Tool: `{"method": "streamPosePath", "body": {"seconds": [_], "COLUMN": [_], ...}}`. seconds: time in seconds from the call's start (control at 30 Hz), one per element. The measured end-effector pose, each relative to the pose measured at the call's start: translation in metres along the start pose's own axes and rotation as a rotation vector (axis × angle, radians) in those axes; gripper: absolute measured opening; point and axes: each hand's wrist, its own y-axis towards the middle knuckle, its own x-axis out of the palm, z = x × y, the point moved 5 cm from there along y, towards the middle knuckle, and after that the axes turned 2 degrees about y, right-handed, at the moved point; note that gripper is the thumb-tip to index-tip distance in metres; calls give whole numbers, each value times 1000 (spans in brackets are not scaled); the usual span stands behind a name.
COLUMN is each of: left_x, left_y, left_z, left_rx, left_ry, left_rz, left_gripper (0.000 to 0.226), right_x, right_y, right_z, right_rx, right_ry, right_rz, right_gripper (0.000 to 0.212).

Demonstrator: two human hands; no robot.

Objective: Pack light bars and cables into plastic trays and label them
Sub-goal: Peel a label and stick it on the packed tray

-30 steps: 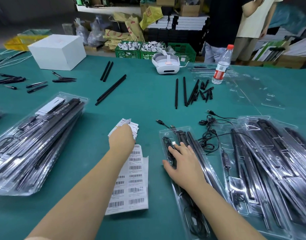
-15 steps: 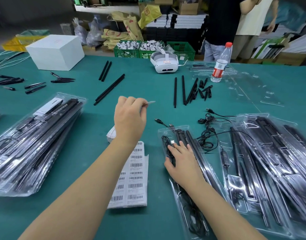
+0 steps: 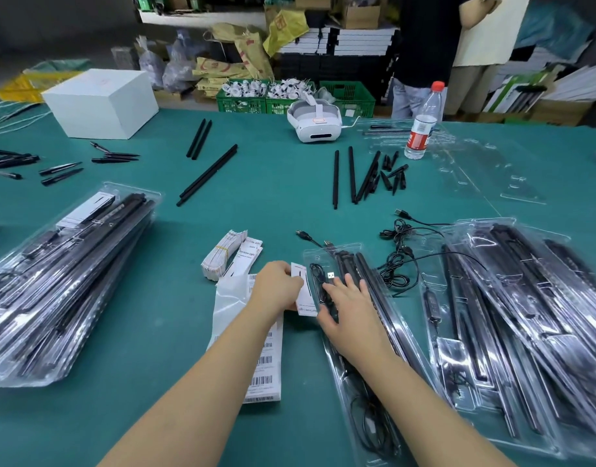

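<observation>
A clear plastic tray holding black light bars and a coiled black cable lies in front of me on the green table. My right hand rests flat on its upper part, fingers spread over the cable. My left hand pinches a white printed card and holds it against the tray's left edge. A bundle of the same cards sits just beyond. A barcode label sheet lies under my left forearm.
Stacks of packed trays lie at left and right. Loose black bars, loose cables, a white headset, a water bottle, a white box and empty clear trays sit farther back. Two people stand beyond the table.
My left hand lifted a card from the bundle, raised it, then brought it down right to the tray's left edge. My right hand stayed on the tray.
</observation>
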Motion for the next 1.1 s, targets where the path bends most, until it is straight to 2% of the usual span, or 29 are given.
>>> {"method": "streamPosePath", "body": {"seconds": [0.2, 0.43, 0.7, 0.8, 1.0, 1.1], "left_x": [2, 3, 9, 10, 8, 9], "left_y": [1, 8, 12, 13, 23, 24], "left_z": [-1, 3, 4, 5, 8, 10], "left_rx": [-9, -18, 9, -22, -45, -50], "left_ry": [-11, 97, -39, -124, -62, -125], "left_rz": [53, 79, 87, 53, -53, -85], "left_gripper": [9, 7, 18, 13, 10, 13], "right_x": [-1, -3, -7, -8, -10, -10], "right_y": [0, -1, -3, -4, -5, -5], "right_z": [1, -1, -3, -4, -4, -5], "right_rx": [8, 14, 9, 10, 29, 28], "right_ry": [40, 77, 80, 104, 133, 136], "right_rz": [10, 4, 7, 15, 3, 0], "right_gripper": [47, 50, 51, 49, 49, 48]}}
